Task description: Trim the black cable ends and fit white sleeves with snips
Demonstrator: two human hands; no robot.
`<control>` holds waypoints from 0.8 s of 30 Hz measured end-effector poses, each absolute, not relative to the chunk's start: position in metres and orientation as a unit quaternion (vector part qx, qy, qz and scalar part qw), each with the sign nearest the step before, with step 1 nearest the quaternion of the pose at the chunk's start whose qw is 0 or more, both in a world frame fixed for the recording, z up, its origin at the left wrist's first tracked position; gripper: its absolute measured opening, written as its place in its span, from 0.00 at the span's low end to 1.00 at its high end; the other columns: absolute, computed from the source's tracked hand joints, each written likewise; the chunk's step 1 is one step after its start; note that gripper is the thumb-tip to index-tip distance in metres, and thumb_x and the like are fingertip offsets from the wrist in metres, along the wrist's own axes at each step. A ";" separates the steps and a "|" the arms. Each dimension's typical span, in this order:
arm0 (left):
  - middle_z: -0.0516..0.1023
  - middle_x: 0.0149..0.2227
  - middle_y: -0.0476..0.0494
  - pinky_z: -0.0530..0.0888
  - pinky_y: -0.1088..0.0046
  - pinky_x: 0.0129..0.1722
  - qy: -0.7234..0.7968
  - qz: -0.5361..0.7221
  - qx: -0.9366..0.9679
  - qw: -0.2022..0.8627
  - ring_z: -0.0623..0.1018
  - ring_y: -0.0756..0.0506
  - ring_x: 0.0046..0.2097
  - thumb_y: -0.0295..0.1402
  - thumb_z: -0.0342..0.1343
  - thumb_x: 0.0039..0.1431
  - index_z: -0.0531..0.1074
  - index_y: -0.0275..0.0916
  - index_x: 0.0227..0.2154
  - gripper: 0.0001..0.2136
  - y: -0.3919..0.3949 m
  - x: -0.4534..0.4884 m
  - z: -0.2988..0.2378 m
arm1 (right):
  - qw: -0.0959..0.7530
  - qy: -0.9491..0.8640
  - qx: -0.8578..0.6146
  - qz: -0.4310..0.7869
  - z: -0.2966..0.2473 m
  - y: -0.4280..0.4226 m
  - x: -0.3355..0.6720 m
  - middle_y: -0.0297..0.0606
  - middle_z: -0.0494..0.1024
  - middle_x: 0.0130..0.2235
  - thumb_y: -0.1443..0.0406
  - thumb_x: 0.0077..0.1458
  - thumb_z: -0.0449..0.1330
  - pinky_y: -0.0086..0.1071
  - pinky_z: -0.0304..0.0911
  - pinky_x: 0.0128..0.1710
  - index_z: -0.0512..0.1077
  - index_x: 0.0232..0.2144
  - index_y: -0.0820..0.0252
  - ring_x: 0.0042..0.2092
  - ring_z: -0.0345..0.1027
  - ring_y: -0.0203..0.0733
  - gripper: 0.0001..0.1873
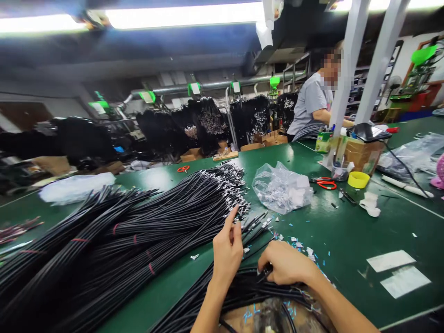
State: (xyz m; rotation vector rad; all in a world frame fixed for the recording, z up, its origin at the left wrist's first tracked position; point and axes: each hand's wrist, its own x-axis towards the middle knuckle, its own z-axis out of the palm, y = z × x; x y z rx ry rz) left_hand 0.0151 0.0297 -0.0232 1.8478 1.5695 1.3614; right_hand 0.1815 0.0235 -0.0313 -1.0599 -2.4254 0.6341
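My left hand (pixel 227 249) is raised beside the tips of the black cable bundles, index finger stretched out and the thumb apart from it; I see nothing held in it. My right hand (pixel 286 263) curls down around a short dark length that looks like a black cable (pixel 264 272), mostly hidden by the fingers. Under both hands lies a loose pile of black cables (pixel 253 289). To the left, large bundles of black cables (pixel 166 215) spread over the green table, tied with red bands, their white-and-silver ends pointing right.
A clear plastic bag (pixel 282 189) with white scraps stands ahead. Red-handled scissors (pixel 326 183), yellow tape (pixel 358 179) and a cardboard box (pixel 360 152) lie to the right. White paper slips (pixel 398 273) rest on the green table (pixel 347 231). A co-worker (pixel 312 99) is across the table.
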 end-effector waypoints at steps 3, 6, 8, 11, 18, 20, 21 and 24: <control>0.59 0.19 0.56 0.55 0.77 0.21 0.550 0.480 0.656 0.192 0.56 0.52 0.19 0.36 0.44 0.63 0.68 0.40 0.49 0.15 0.024 0.015 -0.019 | 0.195 -0.874 -0.392 0.211 -0.031 0.022 0.180 0.35 0.80 0.24 0.73 0.35 0.59 0.28 0.59 0.28 0.79 0.25 0.55 0.29 0.72 0.42 0.13; 0.70 0.25 0.50 0.60 0.77 0.25 0.519 0.477 0.679 0.207 0.65 0.52 0.24 0.35 0.45 0.63 0.72 0.38 0.40 0.12 0.021 0.019 -0.017 | 0.240 -0.844 -0.442 0.186 -0.024 0.027 0.182 0.34 0.79 0.23 0.73 0.40 0.55 0.29 0.60 0.28 0.78 0.23 0.56 0.28 0.72 0.41 0.13; 0.74 0.28 0.48 0.63 0.77 0.28 0.502 0.475 0.690 0.217 0.69 0.51 0.27 0.34 0.45 0.63 0.72 0.37 0.37 0.11 0.020 0.022 -0.017 | 0.290 -0.809 -0.483 0.170 -0.020 0.032 0.185 0.36 0.80 0.27 0.71 0.47 0.53 0.30 0.62 0.29 0.77 0.28 0.58 0.29 0.72 0.42 0.12; 0.74 0.27 0.46 0.63 0.76 0.28 0.498 0.474 0.694 0.212 0.70 0.50 0.28 0.33 0.47 0.62 0.73 0.36 0.32 0.10 0.019 0.024 -0.016 | 0.430 -0.709 -0.524 0.195 -0.019 0.038 0.189 0.40 0.81 0.32 0.60 0.54 0.54 0.30 0.68 0.30 0.76 0.35 0.63 0.31 0.74 0.43 0.14; 0.74 0.27 0.45 0.64 0.75 0.28 0.492 0.473 0.704 0.196 0.70 0.49 0.28 0.32 0.51 0.59 0.73 0.36 0.29 0.08 0.015 0.027 -0.018 | 0.504 -0.695 -0.449 0.247 -0.023 0.032 0.182 0.40 0.80 0.34 0.59 0.52 0.58 0.31 0.71 0.33 0.76 0.33 0.60 0.34 0.74 0.43 0.12; 0.74 0.28 0.44 0.65 0.75 0.29 0.491 0.470 0.705 0.202 0.71 0.49 0.30 0.31 0.51 0.59 0.74 0.36 0.30 0.08 0.015 0.027 -0.018 | 0.501 -0.699 -0.448 0.243 -0.024 0.031 0.181 0.40 0.79 0.34 0.59 0.52 0.58 0.31 0.71 0.34 0.76 0.33 0.60 0.34 0.74 0.43 0.11; 0.74 0.29 0.44 0.65 0.75 0.29 0.491 0.471 0.704 0.204 0.72 0.49 0.30 0.31 0.51 0.59 0.74 0.36 0.31 0.08 0.015 0.028 -0.018 | 0.503 -0.697 -0.451 0.241 -0.025 0.031 0.181 0.40 0.79 0.34 0.59 0.52 0.58 0.31 0.71 0.34 0.76 0.34 0.60 0.34 0.74 0.43 0.11; 0.73 0.29 0.44 0.65 0.75 0.29 0.495 0.475 0.699 0.201 0.71 0.49 0.30 0.31 0.51 0.59 0.74 0.36 0.31 0.07 0.015 0.027 -0.017 | 0.510 -0.683 -0.468 0.232 -0.025 0.033 0.182 0.41 0.80 0.36 0.59 0.52 0.58 0.31 0.71 0.36 0.75 0.36 0.60 0.37 0.75 0.44 0.13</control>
